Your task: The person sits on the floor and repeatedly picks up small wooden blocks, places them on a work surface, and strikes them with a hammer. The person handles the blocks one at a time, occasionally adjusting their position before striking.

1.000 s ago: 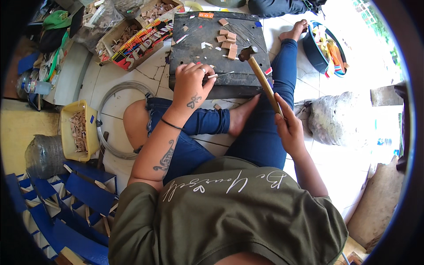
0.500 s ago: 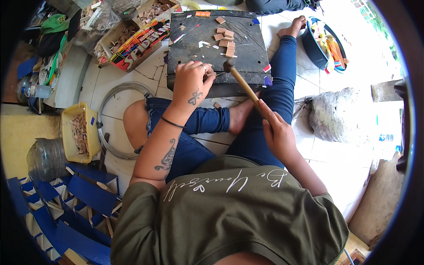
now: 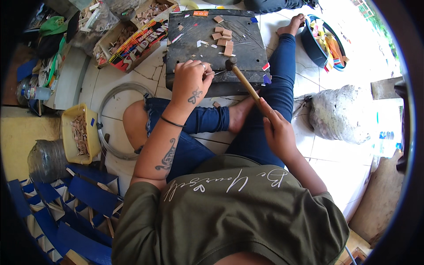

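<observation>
My right hand (image 3: 278, 130) is closed round the wooden handle of a hammer (image 3: 246, 85). The hammer's dark head hangs at the near part of a black box-like work block (image 3: 198, 26). Left of the hammer head, the fingers of my left hand (image 3: 193, 78) pinch a thin wire (image 3: 219, 72) that sticks out toward the head. Farther back on the block lie several small brown wooden pieces (image 3: 227, 43), with loose thin wires (image 3: 240, 31) and paper scraps beside them.
A coil of wire (image 3: 104, 128) and a yellow basin (image 3: 65, 128) of wooden bits stand at left. Behind them is a printed cardboard box (image 3: 132, 59) of wooden pieces. A dark tub (image 3: 312, 46) of colourful scraps sits far right. Blue slatted pieces (image 3: 84, 243) pile up near left.
The hammer head has shifted slightly to the right over the block. My left hand keeps its pinch on the wire, nearly in the same place.
</observation>
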`<state>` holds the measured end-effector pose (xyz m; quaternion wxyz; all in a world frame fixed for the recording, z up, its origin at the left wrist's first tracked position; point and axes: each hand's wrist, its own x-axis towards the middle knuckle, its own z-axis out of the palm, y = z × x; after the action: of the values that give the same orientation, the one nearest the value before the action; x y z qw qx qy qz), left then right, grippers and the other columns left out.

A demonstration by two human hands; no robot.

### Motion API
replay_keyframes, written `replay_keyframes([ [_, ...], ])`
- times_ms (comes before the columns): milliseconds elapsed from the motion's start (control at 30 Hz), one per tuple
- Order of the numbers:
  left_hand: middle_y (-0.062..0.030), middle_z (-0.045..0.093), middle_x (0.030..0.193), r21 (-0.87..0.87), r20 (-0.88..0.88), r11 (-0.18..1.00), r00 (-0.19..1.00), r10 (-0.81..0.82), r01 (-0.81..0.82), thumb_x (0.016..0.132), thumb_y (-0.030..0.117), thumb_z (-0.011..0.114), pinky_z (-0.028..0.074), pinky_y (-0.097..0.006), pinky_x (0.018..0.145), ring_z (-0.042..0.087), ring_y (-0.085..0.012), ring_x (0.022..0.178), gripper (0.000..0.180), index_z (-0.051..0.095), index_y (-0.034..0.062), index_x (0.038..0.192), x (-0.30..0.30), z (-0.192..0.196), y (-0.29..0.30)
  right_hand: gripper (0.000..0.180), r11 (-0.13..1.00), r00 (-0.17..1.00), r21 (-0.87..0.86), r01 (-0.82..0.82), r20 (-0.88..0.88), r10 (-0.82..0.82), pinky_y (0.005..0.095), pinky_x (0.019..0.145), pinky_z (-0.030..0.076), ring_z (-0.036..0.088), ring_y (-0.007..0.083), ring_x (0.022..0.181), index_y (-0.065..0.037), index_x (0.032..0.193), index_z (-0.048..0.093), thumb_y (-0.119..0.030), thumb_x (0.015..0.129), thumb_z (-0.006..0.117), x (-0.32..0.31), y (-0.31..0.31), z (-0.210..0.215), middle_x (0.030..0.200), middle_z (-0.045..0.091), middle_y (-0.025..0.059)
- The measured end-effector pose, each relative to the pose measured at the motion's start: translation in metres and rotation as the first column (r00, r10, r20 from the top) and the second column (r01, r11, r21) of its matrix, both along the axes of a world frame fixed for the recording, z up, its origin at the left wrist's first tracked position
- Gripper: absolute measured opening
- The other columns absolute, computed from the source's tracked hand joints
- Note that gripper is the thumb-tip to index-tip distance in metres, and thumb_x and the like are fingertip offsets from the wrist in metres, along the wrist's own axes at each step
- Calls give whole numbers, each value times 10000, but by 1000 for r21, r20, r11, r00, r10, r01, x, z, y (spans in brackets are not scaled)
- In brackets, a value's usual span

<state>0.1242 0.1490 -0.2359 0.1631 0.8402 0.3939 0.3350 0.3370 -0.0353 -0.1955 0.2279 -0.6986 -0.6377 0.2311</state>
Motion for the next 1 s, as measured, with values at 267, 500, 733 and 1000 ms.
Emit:
replay_keyframes([
  [267,-21,643,721,21,-13,1000,1000,-12,12,790,129,733,411,-364,755,603,-202,711,87,662,86,762,-1,1,1,536,1000,1000,20,15,-25,-15,379,816,515,674,339,939,-145,1446,480,2,932,525,7,1,-2,1097,659,203],
  [500,-18,652,735,9,-30,1000,1000,4,-4,781,136,732,417,-371,770,609,-210,742,83,663,92,773,-1,0,-1,525,999,997,24,-24,-75,25,381,890,502,661,350,1050,-127,1440,481,9,935,519,10,2,-3,1179,650,213],
  [733,-33,652,745,-57,30,998,1000,-5,6,745,131,738,437,-394,787,617,-241,809,83,665,94,759,-4,-7,-1,530,973,995,232,12,-101,12,389,772,527,673,336,875,-155,1435,490,-19,926,546,15,5,-1,1089,664,181],
  [1000,-43,641,716,-84,76,996,997,-24,30,737,111,736,443,-395,774,611,-260,784,84,656,88,729,-2,-10,1,530,994,997,82,-65,-33,68,349,750,513,670,299,838,-142,1441,488,-6,931,537,6,2,7,1061,664,175],
])
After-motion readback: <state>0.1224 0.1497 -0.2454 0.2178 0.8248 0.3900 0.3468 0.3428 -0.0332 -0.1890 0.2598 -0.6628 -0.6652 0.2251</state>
